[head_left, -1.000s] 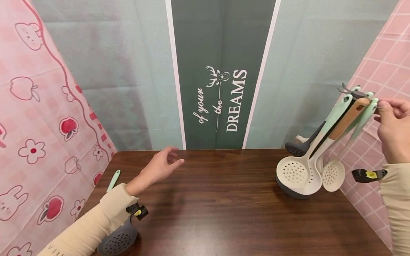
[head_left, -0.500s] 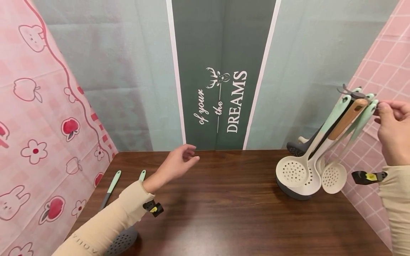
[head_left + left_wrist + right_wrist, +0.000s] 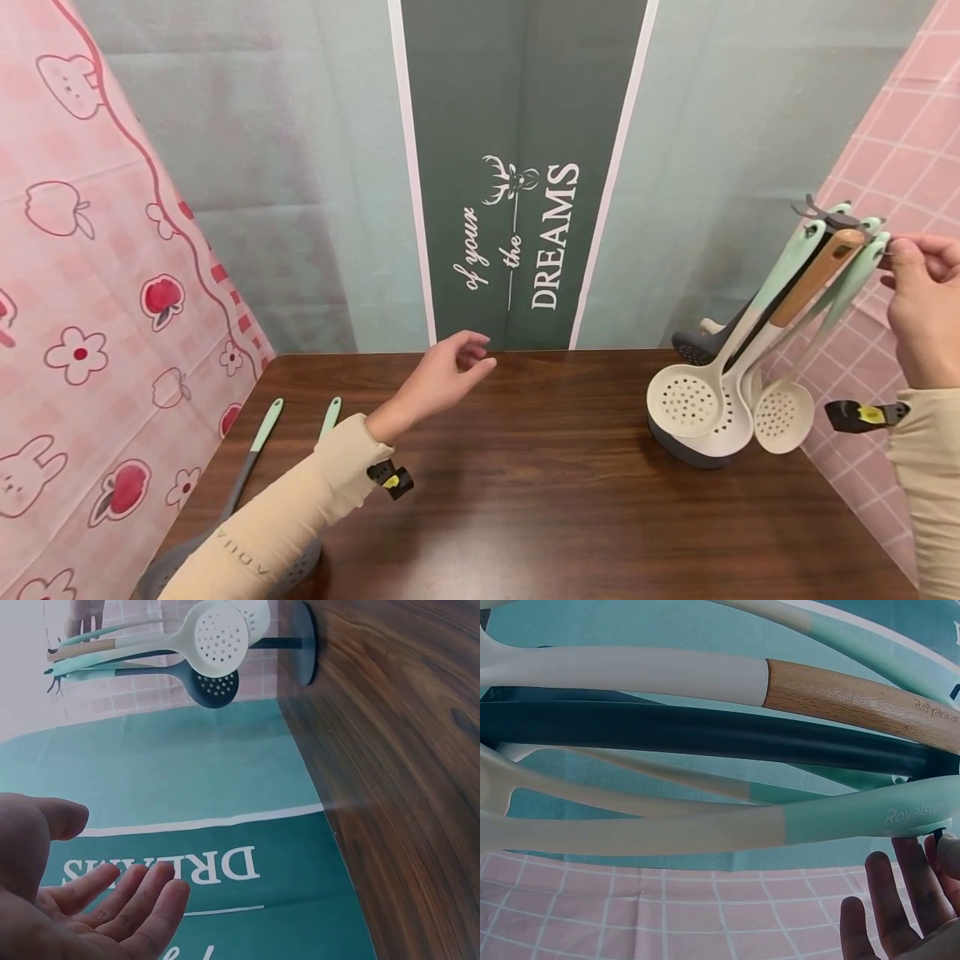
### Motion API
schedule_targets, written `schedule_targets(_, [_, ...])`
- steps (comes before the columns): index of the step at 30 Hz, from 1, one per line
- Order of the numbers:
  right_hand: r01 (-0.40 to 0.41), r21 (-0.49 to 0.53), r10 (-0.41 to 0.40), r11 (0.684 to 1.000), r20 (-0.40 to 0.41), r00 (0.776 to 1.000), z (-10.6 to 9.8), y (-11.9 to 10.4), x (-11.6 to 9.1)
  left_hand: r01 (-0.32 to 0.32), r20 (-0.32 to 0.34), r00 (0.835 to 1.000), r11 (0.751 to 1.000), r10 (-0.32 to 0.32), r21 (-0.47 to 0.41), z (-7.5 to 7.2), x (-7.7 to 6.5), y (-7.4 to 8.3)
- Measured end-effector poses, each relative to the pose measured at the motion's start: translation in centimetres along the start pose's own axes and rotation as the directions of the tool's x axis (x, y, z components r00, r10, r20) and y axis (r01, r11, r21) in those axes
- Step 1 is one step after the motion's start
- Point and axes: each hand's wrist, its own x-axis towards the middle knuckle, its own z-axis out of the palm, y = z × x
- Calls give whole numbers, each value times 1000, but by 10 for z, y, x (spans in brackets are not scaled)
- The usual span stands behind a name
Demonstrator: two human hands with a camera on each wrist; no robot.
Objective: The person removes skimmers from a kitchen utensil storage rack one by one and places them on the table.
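Observation:
My left hand [image 3: 442, 375] hovers over the middle of the table, fingers loosely bent and holding nothing; the left wrist view shows its palm and spread fingers. At the right, a dark utensil rack [image 3: 697, 454] carries hanging kitchen tools around its top hooks. Among them are a white skimmer [image 3: 684, 402], a white spoon with a wooden handle [image 3: 813, 279], a small slotted ladle [image 3: 782, 415] and a dark slotted spoon [image 3: 693, 346]. My right hand [image 3: 926, 292] pinches a dark hook of the rack, right at the end of a mint handle [image 3: 862, 814].
Two dark grey utensils with mint handles, one a turner [image 3: 258, 442], lie at the table's left, partly hidden under my left sleeve [image 3: 277, 517]. A pink patterned cloth [image 3: 82, 275] bounds the left, a pink grid cloth [image 3: 862, 483] the right. A green backdrop [image 3: 510, 100] stands behind.
My left hand has moved right across the table, away from the left utensils, uncovering more of their handles. The right hand stays at the rack's hook; the hanging tools sway slightly.

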Motion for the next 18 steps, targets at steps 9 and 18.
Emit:
schedule_targets(9, [7,-52,-7,999,-2,1000,1,-1,-2,-22,22,999,998,24,-66,28,20,10])
schedule_targets(18, [1,-115,-3,993,-19,1000,1,0,-1,-36,41,998,994,40,-102,55,39,22])
